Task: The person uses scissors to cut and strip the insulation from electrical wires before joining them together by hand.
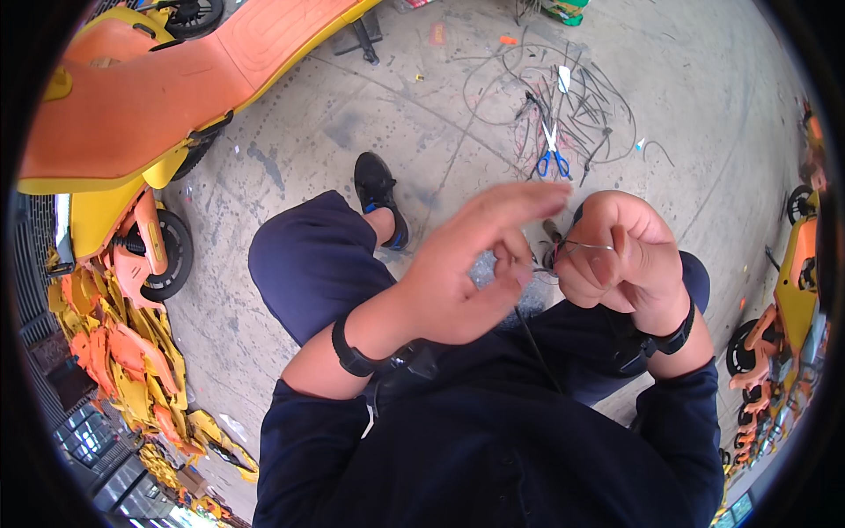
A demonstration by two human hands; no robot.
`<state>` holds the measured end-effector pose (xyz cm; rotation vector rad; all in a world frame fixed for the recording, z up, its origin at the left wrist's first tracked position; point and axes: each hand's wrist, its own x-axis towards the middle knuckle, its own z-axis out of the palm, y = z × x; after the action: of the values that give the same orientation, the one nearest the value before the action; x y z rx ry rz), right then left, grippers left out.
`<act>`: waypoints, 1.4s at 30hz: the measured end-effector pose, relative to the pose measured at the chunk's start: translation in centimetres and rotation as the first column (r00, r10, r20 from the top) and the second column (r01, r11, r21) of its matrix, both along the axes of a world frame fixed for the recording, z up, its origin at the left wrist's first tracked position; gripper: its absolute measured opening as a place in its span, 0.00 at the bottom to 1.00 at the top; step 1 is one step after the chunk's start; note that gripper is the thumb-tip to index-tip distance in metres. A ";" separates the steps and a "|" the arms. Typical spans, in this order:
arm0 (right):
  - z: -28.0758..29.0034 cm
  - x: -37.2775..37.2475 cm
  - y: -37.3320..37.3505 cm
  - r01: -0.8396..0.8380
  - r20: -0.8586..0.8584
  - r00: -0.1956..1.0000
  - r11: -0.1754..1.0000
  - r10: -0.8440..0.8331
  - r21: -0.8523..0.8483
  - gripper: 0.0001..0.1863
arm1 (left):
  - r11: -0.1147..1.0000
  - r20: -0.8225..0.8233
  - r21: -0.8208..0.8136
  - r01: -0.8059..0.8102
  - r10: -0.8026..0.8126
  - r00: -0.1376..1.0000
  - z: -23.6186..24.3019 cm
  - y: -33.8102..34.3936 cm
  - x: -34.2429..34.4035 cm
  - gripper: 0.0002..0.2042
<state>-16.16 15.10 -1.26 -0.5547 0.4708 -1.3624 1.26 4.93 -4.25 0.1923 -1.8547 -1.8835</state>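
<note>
A thin wire (588, 245) crosses the bunched fingers of the right hand (627, 260), the nearer one, pinched there and running sideways toward the left hand (453, 282); whether those curled fingers grip anything, I can't tell. Beyond both, blue-handled scissors (552, 152) and tangled cables (581, 107) lie on the wide concrete floor (695, 114).

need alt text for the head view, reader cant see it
A person's right hand pinches a thin wire above their lap, the left hand close beside it. Blue-handled scissors and tangled dark cables lie ahead on the grey floor, with an orange-and-yellow scooter at upper left.
</note>
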 end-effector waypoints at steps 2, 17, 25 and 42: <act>-0.3 -0.1 -0.3 -0.042 0.059 0.997 0.999 0.040 0.028 0.17 | 1.000 -0.040 0.022 0.017 -0.016 0.999 -0.1 0.6 -0.5 0.24; 0.8 -1.7 -0.7 0.147 -0.848 0.501 0.982 -0.175 -0.116 0.06 | 0.859 0.056 -0.464 -0.216 0.272 0.961 0.4 -1.4 -0.1 0.04; 0.6 -2.1 -1.1 -0.072 -0.868 0.482 0.982 -0.117 -0.173 0.04 | 0.796 0.123 -0.588 -0.144 0.265 0.956 0.7 -1.8 0.1 0.06; -0.6 -0.1 -1.1 -0.020 -0.920 0.247 0.948 -0.304 -0.318 0.04 | 0.792 0.047 -0.556 -0.252 0.333 0.942 1.4 -1.3 -0.3 0.10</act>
<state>-16.27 14.04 -1.85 -1.6789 1.4090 -1.0956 1.00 3.64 -2.89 0.4018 -2.2267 -1.0990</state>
